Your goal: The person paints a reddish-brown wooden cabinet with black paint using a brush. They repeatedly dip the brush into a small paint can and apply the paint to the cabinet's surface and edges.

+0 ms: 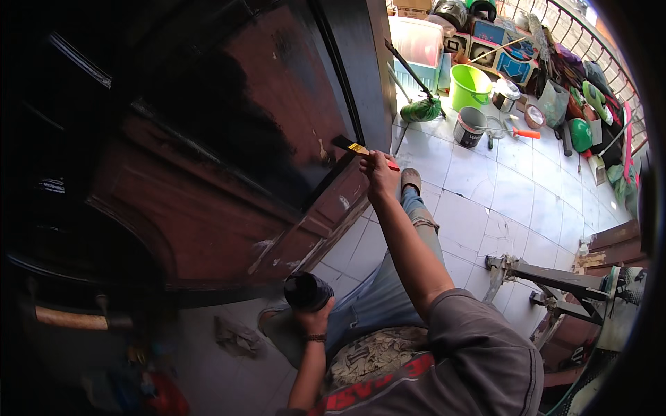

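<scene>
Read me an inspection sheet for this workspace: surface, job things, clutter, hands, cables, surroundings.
Surface: panelled wooden door, reddish brown, partly coated black.
Job's things: flat paintbrush with dark bristles at the door, contact unclear; dark round container, contents unclear.
Clutter: lime-green bucket and grey can among mixed items at upper right; crumpled cloth at lower left.
Hands: right hand grips the paintbrush; left hand holds the container.
Cables: nothing seen that is clearly a cable.
Surroundings: white tiled floor; metal railing behind the clutter.
</scene>
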Motion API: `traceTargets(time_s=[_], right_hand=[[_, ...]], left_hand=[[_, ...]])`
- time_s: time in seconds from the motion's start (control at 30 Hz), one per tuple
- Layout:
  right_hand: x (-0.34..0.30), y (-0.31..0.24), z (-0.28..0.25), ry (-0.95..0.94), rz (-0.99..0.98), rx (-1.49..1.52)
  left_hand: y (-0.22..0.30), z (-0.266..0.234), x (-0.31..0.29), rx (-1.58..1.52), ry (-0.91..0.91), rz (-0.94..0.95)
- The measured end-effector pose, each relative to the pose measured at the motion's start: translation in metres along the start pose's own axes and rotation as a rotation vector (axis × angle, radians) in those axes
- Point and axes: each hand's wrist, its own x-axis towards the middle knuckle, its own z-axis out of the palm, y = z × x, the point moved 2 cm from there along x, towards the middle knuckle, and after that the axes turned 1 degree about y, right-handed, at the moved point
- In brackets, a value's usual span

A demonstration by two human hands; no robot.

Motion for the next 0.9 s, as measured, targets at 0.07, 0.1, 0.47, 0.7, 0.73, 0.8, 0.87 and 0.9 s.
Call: traceTargets(time_s=[0.07, 0.1, 0.47, 0.7, 0.73, 0.8, 0.87, 0.9], right_hand=[[0.0, -0.011, -0.007, 0.089, 0.007, -0.235], [0.005, -0.019, 0.031, 0.028, -0.092, -0.275], [-0.03, -0.191, 0.219, -0.45, -0.552, 0.359], [-0.014, -0.051, 0.076, -0.108, -0.217, 0.169], [-0.01, -0.034, 0.052, -0.043, -0.177, 0.09], [-0.005, -0.032, 0.042, 0.051, -0.117, -0.143], [-0.011, -0.052, 0.071, 0.099, -0.134, -0.262], [-0.002, -0.069, 0.099, 0.113, -0.283, -0.334]], left_hand=[[-0.004, 0.007, -0.007, -0.098, -0.014, -0.057], [0.002, -0.002, 0.009, -0.072, -0.013, -0.032], [0.005, 0.007, 0.002, -0.23, 0.049, -0.007], [-0.003, 0.0, 0.002, -0.184, -0.006, -0.009], [-0.004, 0.0, 0.001, -0.172, -0.011, -0.007], [-0.004, 0.002, 0.003, -0.172, 0.005, 0.006], [0.001, 0.002, 0.005, -0.142, -0.019, -0.009], [0.002, 0.002, 0.004, -0.132, -0.032, -0.012]])
